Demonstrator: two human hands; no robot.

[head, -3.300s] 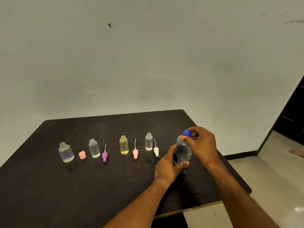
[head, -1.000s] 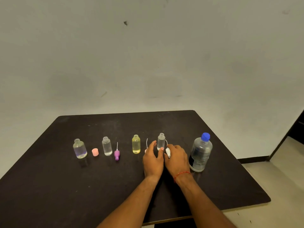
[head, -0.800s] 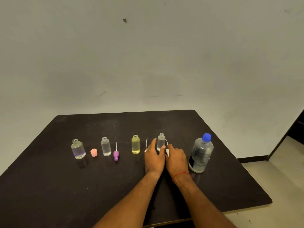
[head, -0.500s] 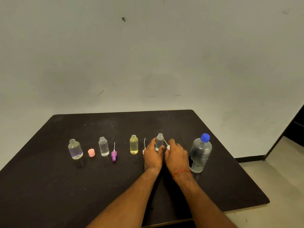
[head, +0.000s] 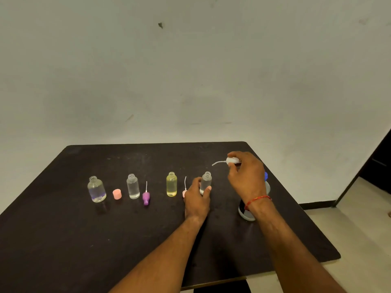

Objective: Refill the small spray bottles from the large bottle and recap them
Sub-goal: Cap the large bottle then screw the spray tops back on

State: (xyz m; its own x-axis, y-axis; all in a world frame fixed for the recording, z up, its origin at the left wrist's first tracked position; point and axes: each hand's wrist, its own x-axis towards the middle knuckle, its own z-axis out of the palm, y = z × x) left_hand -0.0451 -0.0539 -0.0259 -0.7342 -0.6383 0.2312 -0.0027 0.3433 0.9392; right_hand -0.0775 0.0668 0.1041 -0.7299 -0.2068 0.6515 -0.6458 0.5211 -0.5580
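Right hand (head: 246,178) pinching a white spray cap (head: 232,160) in its fingertips, raised right of centre, left hand (head: 197,197) curled round a small open bottle (head: 206,182) mid-frame, large bottle (head: 245,215) mostly hidden behind the right wrist, three other open bottles (head: 132,187) lined up leftward, black table (head: 84,240).

On table (head: 63,240), row along 9–3 line: first bottle (head: 96,189), loose cap (head: 117,194), second bottle (head: 133,186), sprayer head (head: 146,196), third bottle (head: 171,184), fourth bottle (head: 206,182). Large bottle (head: 245,214) at fourth bottle's 4 o'clock, behind right hand (head: 246,178). Held sprayer (head: 231,160) at fourth bottle's 1 o'clock, above table.
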